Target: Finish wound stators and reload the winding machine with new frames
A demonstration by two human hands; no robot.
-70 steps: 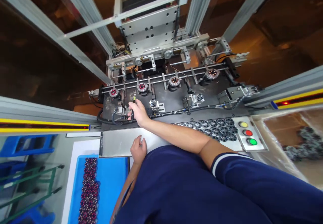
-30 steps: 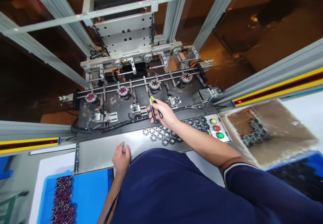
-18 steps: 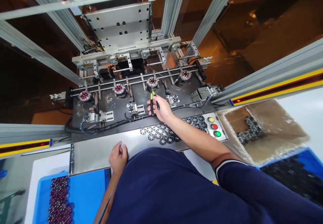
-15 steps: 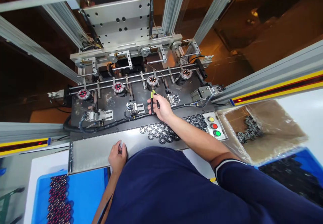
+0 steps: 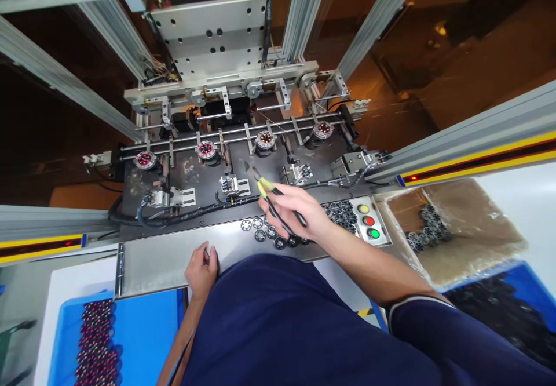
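My right hand (image 5: pixel 297 209) is closed round small cutters (image 5: pixel 271 196) with black and yellow-green handles. It hovers over the front of the winding machine, above several black round stator cores (image 5: pixel 271 233) lying on the steel shelf (image 5: pixel 160 258). The cutter tip points up-left toward the clamp fixtures. Behind it, several wound stators (image 5: pixel 265 139) sit on spindles in a row along the black machine bed (image 5: pixel 191 174). My left hand (image 5: pixel 200 263) rests on the front edge of the steel shelf, fingers curled, with nothing visible in it.
Yellow, red and green buttons (image 5: pixel 368 221) sit right of the loose cores. A blue tray (image 5: pixel 130 339) at lower left carries a column of wound stators (image 5: pixel 93 339). At right stand a plastic-lined box of black cores (image 5: pixel 428 229) and a blue bin. Aluminium frame posts surround the machine.
My right hand with the cutters has pulled back from the third spindle toward me and now hangs over the loose cores. My left hand has stayed on the shelf edge.
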